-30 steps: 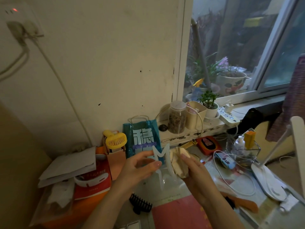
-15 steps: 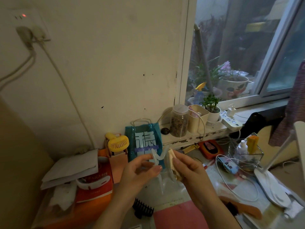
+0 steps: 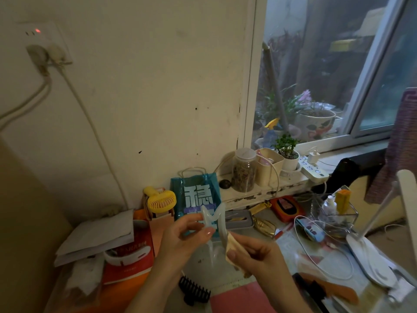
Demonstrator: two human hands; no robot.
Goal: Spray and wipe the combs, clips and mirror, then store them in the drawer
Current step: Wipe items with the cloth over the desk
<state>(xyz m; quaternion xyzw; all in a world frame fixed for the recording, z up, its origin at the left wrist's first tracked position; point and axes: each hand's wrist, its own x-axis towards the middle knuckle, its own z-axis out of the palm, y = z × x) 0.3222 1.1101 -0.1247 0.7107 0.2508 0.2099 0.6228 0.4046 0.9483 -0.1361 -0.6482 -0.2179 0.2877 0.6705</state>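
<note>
Left hand point(image 3: 187, 236): grip pinches one pale clip point(image 3: 213, 219).
Right hand point(image 3: 255, 254): grip holds one cloth point(image 3: 232, 245) against clip.
Below grips: one black clip point(image 3: 194, 291) on counter point(image 3: 225, 279).

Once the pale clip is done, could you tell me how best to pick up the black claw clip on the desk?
Take the black claw clip from above, pinching across its solid spine at the near-left edge. It lies flat with its teeth pointing up and away, so the spine probably gives firmer purchase.

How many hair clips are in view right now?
2: a pale translucent clip held in the left hand, and a black claw clip lying on the desk below. Others may be hidden in the clutter.
</note>
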